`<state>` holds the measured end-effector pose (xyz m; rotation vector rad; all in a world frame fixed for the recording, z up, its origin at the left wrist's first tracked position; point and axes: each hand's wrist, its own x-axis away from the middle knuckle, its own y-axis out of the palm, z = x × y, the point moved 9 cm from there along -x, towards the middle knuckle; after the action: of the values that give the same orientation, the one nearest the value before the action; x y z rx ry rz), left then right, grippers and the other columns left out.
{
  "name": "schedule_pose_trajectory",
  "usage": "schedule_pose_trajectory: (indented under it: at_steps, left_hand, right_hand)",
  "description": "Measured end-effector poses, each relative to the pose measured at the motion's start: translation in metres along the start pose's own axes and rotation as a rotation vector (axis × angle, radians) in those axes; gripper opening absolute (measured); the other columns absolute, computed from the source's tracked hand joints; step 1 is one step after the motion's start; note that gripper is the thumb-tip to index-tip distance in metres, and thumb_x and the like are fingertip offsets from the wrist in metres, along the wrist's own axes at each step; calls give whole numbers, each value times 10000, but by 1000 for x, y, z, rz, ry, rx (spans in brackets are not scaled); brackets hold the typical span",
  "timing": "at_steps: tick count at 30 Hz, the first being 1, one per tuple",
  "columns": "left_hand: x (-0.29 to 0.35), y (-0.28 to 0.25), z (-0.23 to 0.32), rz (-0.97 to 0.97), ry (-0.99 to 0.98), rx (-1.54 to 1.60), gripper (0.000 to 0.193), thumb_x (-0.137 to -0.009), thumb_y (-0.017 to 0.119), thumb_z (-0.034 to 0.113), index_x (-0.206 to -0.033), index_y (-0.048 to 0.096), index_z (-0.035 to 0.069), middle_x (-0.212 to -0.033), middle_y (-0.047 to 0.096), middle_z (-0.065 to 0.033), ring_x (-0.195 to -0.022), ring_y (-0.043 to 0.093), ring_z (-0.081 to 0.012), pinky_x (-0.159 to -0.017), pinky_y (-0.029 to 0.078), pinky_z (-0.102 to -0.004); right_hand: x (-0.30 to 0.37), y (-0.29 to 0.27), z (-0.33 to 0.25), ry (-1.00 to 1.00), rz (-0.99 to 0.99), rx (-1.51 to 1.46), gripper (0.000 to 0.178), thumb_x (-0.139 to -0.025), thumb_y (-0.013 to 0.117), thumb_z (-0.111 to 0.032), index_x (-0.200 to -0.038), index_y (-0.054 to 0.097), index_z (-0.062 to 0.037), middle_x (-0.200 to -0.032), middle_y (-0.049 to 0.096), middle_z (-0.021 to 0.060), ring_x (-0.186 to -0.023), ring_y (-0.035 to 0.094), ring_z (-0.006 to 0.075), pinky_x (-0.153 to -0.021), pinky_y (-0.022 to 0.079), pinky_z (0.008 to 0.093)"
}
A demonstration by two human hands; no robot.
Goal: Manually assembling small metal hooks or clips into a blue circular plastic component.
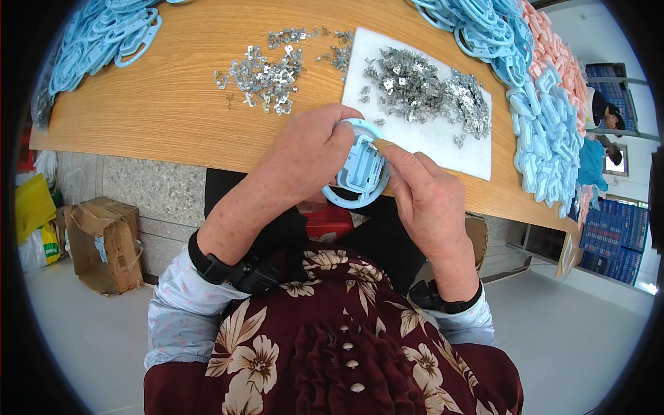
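Floral garment (311,346) fronts surface (166,104); at its edge, round light-blue frame (361,169) between left hand (311,144), clamped thereon, and right hand (432,200), grip unclear.

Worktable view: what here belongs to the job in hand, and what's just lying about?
Likely in the job:
- blue piece, held by the left hand, touched by the right hand
- metal clips, on table and white pad
- blue frames and smaller blue parts

Apparently lying about:
- cardboard box
- yellow bag
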<state>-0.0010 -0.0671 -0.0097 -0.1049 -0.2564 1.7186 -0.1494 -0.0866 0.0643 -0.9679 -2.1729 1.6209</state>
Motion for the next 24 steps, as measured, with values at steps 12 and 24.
schedule_pose_trajectory:
  at_steps: [12,24]
  left_hand:
    - [1,-2,1,18,-1,-14,362,-999,465,189,-1202,639,-55,-934,717,-128,-805,684,-175,-705,555,-323]
    - [0,-3,4,40,46,-67,352,-1005,448,175,-1175,639,-67,-946,722,-157,-827,697,-222,-764,552,-345]
  right_hand:
    - [-1,-1,-5,-58,-2,141,376,-838,679,-79,-1192,699,-203,-731,609,57,-637,640,266,-547,504,385]
    - [-11,-7,-12,-54,-83,120,265,-881,645,-88,-1139,689,-132,-744,669,109,-703,677,319,-582,523,414]
